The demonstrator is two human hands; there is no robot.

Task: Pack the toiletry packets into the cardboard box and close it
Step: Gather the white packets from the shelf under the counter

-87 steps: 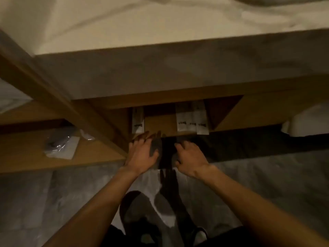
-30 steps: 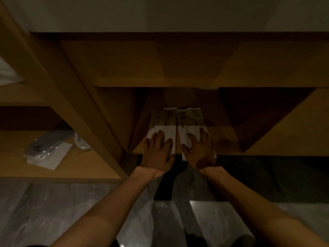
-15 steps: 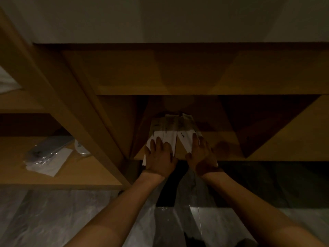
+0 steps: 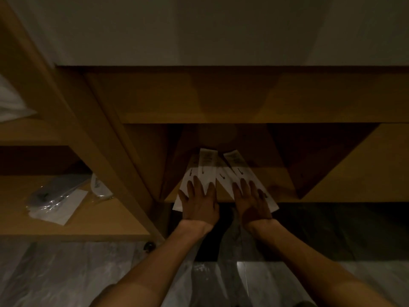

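Note:
Several long white toiletry packets lie fanned out on the floor of a low wooden shelf compartment, their near ends hanging over its front edge. My left hand rests flat, fingers spread, on the left packets. On the right packets, which angle off to the right, my right hand lies the same way. Neither hand curls around a packet from what I can see. I cannot make out a cardboard box in this dim view.
A slanted wooden post divides this compartment from a left shelf holding clear plastic bags with a white sheet. A white cloth shows at the far left. Grey marble floor lies below, with a dark gap under the shelf.
Both hands moved from the shelf's front edge onto the packets. In the last second the packets slid nearer the edge and fanned apart, the right ones turning to the right.

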